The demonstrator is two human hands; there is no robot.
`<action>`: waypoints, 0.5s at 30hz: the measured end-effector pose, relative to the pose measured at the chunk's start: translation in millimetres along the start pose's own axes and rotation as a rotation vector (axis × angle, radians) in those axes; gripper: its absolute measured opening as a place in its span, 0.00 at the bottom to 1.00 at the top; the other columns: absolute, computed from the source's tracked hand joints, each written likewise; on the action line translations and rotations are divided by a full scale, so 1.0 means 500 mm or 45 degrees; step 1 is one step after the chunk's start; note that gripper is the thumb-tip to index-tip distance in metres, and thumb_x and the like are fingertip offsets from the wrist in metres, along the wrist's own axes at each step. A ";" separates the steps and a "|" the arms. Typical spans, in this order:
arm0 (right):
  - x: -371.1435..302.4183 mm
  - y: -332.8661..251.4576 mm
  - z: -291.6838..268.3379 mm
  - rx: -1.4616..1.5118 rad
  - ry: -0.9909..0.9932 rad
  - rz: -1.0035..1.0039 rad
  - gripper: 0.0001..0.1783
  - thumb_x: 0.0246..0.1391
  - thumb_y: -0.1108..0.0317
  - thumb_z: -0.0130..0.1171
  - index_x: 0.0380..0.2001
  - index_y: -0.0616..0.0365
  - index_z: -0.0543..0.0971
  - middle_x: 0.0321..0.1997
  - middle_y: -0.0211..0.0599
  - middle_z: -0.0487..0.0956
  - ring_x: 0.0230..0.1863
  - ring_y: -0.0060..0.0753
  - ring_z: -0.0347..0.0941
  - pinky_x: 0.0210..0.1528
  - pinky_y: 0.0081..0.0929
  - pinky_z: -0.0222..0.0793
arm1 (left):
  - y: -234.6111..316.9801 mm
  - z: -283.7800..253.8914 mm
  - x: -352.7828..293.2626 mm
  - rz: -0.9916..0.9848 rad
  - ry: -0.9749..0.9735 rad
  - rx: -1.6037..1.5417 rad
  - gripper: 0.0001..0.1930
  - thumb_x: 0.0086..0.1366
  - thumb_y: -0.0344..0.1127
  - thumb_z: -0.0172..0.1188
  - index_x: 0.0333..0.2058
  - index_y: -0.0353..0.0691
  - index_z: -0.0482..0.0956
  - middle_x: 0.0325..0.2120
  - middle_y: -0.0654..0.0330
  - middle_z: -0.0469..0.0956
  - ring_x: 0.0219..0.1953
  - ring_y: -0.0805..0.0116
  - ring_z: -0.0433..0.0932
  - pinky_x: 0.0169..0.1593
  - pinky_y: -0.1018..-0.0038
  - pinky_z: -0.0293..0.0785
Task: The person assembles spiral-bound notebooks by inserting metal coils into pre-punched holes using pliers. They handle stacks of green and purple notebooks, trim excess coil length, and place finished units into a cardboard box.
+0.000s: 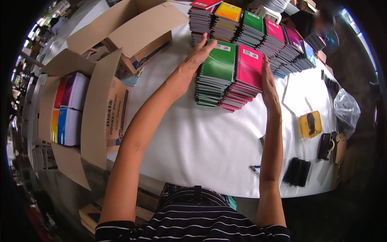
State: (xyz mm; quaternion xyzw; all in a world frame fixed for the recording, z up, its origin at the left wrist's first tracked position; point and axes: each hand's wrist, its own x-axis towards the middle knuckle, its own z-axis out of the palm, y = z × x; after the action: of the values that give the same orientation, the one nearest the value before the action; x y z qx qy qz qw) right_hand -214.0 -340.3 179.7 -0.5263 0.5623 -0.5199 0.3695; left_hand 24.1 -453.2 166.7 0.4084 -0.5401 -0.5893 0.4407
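Two bare hands bracket a pair of notebook stacks standing side by side, sides touching, on a white table (pixel 181 149) with a smooth, softly shining surface. The left hand (pixel 196 56) lies at the left side of the green stack (pixel 219 60), its fingers extended and slightly parted, the tips near the top cover. The right hand (pixel 270 88) stands upright along the right side of the pink stack (pixel 250 66), fingers straight and uncurled, palm turned inward; how firmly either hand presses cannot be told. The covers are glossy card, each with a small white label, and dark wire coils run down their left edges. Below, pale paper edges and thin bands of colour form layered, slightly uneven sides.

Beyond the pair, a back row (pixel 274 34) of similar blocks shows red, yellow, green, pink, purple and blue tops. To the left, an open carton (pixel 98 113) of brown corrugated board, flaps splayed, holds more notebooks (pixel 71 109) packed upright. A second carton (pixel 141 32) gapes behind it. On the right lie a crumpled clear bag (pixel 346 109), a squarish yellow tub (pixel 310 124), a black tape dispenser (pixel 325 146) and a black, bristly bundle (pixel 297 172).
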 end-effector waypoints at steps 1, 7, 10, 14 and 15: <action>0.007 0.000 0.021 0.042 -0.055 -0.029 0.49 0.58 0.29 0.35 0.70 0.55 0.47 0.74 0.49 0.43 0.75 0.45 0.36 0.73 0.40 0.36 | -0.033 -0.054 0.029 0.078 0.170 0.178 0.44 0.64 0.56 0.55 0.69 0.41 0.42 0.59 0.48 0.64 0.58 0.63 0.66 0.59 0.72 0.62; -0.095 -0.033 0.007 -0.072 0.099 -0.110 0.43 0.61 0.37 0.40 0.68 0.57 0.52 0.71 0.48 0.50 0.71 0.45 0.46 0.69 0.39 0.45 | -0.014 -0.073 -0.082 0.564 0.529 0.065 0.39 0.67 0.46 0.53 0.67 0.33 0.45 0.68 0.50 0.48 0.70 0.60 0.45 0.70 0.69 0.40; -0.218 0.125 -0.083 -0.328 0.283 -0.090 0.38 0.62 0.43 0.43 0.66 0.58 0.55 0.69 0.47 0.54 0.68 0.45 0.52 0.67 0.39 0.50 | 0.016 -0.012 -0.243 0.733 0.332 0.322 0.41 0.67 0.44 0.52 0.68 0.34 0.38 0.69 0.45 0.39 0.72 0.53 0.34 0.71 0.64 0.31; -0.386 0.348 -0.074 -0.429 0.209 0.251 0.32 0.65 0.51 0.48 0.64 0.60 0.59 0.67 0.46 0.60 0.64 0.45 0.59 0.65 0.39 0.56 | 0.065 -0.004 -0.486 0.556 0.259 0.432 0.42 0.62 0.25 0.53 0.69 0.44 0.39 0.70 0.49 0.34 0.72 0.50 0.31 0.70 0.58 0.38; -0.421 0.364 -0.036 -0.107 0.259 0.268 0.26 0.62 0.60 0.54 0.59 0.61 0.65 0.60 0.44 0.65 0.55 0.42 0.67 0.55 0.39 0.67 | 0.056 -0.006 -0.533 0.576 0.219 0.455 0.42 0.62 0.24 0.52 0.69 0.45 0.38 0.70 0.51 0.33 0.72 0.50 0.33 0.70 0.57 0.43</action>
State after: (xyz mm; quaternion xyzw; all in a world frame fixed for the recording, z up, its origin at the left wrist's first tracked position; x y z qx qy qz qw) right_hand -232.9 -148.8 -21.7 -0.4240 0.6701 -0.5050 0.3410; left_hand 103.5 -198.7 195.8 0.3970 -0.6733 -0.3350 0.5261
